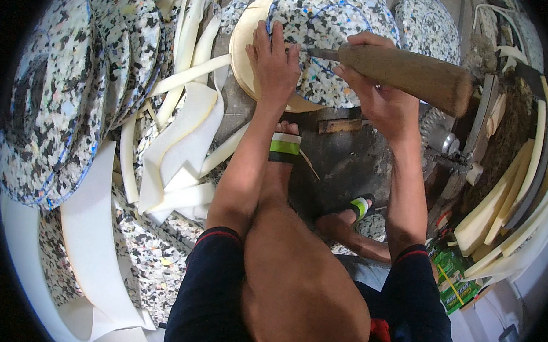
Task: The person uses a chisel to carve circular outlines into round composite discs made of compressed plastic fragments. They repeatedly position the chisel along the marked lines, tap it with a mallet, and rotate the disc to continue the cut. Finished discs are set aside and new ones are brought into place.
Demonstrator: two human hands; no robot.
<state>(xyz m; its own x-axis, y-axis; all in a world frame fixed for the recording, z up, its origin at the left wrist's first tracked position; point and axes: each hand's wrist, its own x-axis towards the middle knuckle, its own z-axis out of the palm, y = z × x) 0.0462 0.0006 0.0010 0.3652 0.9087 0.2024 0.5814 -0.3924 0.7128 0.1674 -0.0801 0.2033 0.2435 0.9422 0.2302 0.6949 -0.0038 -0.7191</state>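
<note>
A round slab of speckled black-and-white foam [326,91] lies on a pale yellow disc [245,53] at the top middle. Blue curved lines are drawn on the slab. My left hand [275,64] rests flat near its left side, fingers stretched out and slightly apart. Closed round a tool with a thick wooden handle [413,73], my right hand [381,96] is over the slab's right part. The tool's narrow metal end [322,52] points left and meets the slab near my left fingertips; its exact kind I cannot make out.
Speckled foam discs [63,100] are stacked at the left, beside white foam strips [190,124]. Another speckled disc [430,28] lies at the upper right. A metal mechanism [440,138] and curved foam offcuts [505,199] are on the right. My sandalled foot [284,141] is below the slab.
</note>
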